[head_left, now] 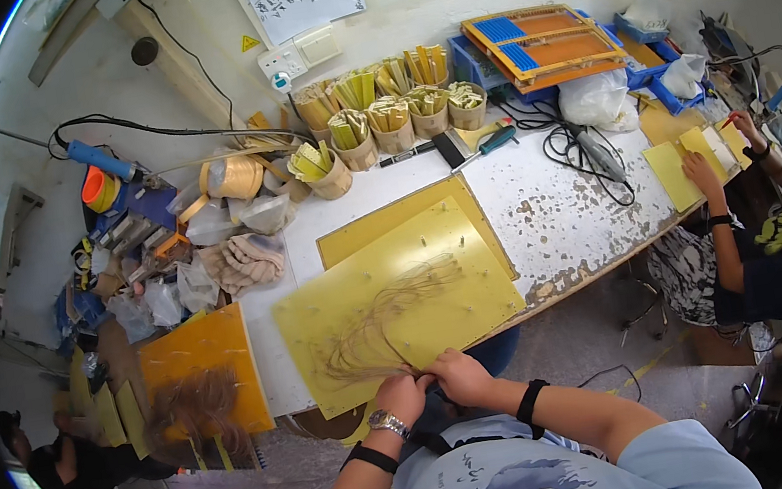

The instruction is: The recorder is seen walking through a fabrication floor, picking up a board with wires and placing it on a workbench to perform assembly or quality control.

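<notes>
A bundle of thin brownish wires (366,344) lies fanned out and looped across a yellow board (319,301) with small upright pegs. Its gathered end runs to the board's near edge, where both my hands meet. My left hand (402,398), below a wristwatch, is closed on that end. Beside it, fingertips almost touching the left, my right hand (462,377) is closed there too. The exact grip between the fingers is too small to make out. Under the far side of this board lies a second yellow board (350,238).
Several round tubs of yellow strips (332,178) stand along the back. A brush (451,149), a screwdriver (497,139) and a corded grey tool (598,156) lie to their right. On the left are an orange board (194,350) and gloves (247,262). A co-worker (763,229) sits right.
</notes>
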Available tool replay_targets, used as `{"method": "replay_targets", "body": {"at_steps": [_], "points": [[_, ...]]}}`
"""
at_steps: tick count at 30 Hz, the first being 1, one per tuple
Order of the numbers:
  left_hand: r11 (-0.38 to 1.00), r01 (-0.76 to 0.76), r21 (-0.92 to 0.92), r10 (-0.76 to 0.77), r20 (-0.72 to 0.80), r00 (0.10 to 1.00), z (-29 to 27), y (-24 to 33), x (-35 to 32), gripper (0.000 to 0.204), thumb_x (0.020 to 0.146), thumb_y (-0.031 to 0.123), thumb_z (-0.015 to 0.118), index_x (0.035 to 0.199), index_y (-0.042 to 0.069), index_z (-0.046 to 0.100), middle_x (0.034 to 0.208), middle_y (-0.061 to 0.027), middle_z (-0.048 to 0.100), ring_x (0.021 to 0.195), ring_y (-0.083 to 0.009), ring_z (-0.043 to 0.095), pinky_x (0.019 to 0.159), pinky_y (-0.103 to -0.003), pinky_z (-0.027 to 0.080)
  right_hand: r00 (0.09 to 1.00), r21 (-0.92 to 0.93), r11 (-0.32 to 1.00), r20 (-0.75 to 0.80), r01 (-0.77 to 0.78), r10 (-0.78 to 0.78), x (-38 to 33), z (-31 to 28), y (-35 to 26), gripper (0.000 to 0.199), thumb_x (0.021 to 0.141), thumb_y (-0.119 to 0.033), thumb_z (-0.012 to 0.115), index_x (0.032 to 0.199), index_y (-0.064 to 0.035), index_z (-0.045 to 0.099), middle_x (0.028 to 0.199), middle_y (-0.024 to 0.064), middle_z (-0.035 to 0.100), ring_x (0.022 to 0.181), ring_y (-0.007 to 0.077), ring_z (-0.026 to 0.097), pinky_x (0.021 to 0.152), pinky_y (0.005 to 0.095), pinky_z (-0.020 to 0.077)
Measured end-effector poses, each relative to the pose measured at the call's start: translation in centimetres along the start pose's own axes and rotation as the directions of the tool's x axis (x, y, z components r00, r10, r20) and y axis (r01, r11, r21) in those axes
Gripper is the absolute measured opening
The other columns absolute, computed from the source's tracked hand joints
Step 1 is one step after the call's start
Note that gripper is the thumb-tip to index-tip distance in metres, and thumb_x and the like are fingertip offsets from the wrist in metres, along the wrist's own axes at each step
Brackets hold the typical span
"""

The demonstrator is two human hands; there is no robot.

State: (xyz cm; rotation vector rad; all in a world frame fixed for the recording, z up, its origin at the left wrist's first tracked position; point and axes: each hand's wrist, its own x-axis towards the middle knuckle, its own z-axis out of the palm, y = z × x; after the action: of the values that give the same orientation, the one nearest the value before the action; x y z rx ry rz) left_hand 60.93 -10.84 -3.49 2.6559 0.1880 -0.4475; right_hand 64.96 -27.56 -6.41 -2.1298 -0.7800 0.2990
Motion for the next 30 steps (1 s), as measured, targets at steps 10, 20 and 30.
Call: {"method": "replay_targets", "body": {"at_steps": [10,20,30], "points": [[0.961,0.210,-0.180,-0.175,0.194,0.965,-0.5,-1.5,2.6,0.042,0.081,0.040,0.078,0.082,-0.001,0.074,0.068,-0.0136,0.070,0.056,-0.0232,0.068,0.057,-0.035,0.054,0.996,-0.072,0.995,0.059,-0.063,0.068,0.0,-1.7,-0.7,0.031,0.084,-0.006,0.060,0.115,-0.0018,0.056,0.089,0.0214,0.068,0.086,0.0389,0.067,0.075,0.0469,0.0535],[0.767,0.477,-0.430,-0.287,0.434,0.854,-1.6,-1.3,3.5,0.035,0.084,0.034,0.077,0.076,0.001,0.072,0.062,-0.0052,0.068,0.051,-0.0143,0.064,0.049,-0.029,0.051,0.908,0.320,0.907,0.397,-0.274,0.134,1.0,-3.6,-0.9,0.017,0.084,-0.018,0.071,0.092,-0.0032,0.072,0.085,0.0153,0.071,0.074,0.0282,0.068,0.070,0.0374,0.0534],[0.888,0.400,-0.229,-0.270,0.446,0.854,-3.0,-0.8,3.5,0.048,0.086,0.054,0.067,0.074,0.008,0.075,0.061,-0.0040,0.069,0.052,-0.0133,0.064,0.050,-0.028,0.048,0.946,0.307,0.931,0.307,-0.200,0.102,0.7,-2.0,0.3,0.016,0.087,-0.019,0.070,0.088,-0.0030,0.067,0.080,0.0119,0.068,0.070,0.0218,0.066,0.067,0.0336,0.0526]]}}
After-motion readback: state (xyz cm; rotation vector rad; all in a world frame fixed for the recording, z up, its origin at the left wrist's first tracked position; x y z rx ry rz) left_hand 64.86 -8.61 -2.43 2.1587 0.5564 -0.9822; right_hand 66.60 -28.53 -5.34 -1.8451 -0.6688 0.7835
